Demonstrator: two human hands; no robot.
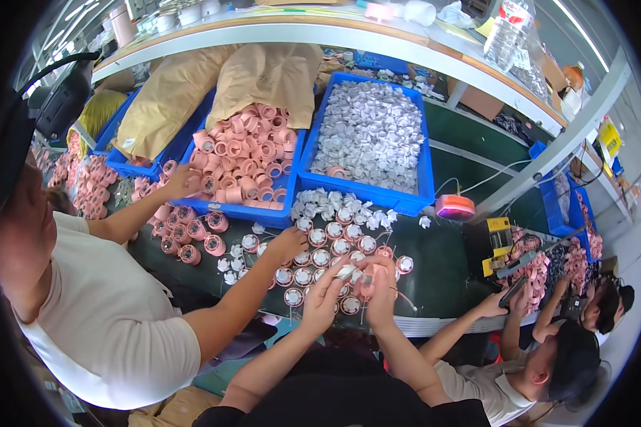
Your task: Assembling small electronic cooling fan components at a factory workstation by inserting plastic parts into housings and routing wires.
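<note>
My left hand (323,299) pinches a small white plastic part (345,272) between its fingertips. Close beside it, my right hand (382,285) has its fingers around a pink plastic housing (366,286). Both hands hover above the near edge of the bench, the two parts almost touching. Beneath and beyond them stand many pink housings with white discs on top (320,257), some with thin wires sticking out. A pile of loose white flower-shaped parts (327,205) lies just past these. The exact fit between the two held parts is hidden by my fingers.
A blue crate (292,171) of pink cups and a blue crate (426,164) of white parts stand ahead. At left, a co-worker's hand (288,245) reaches the housings, the other (183,182) the cups. A glowing pink device (454,207) sits right. A shelf (335,27) spans above.
</note>
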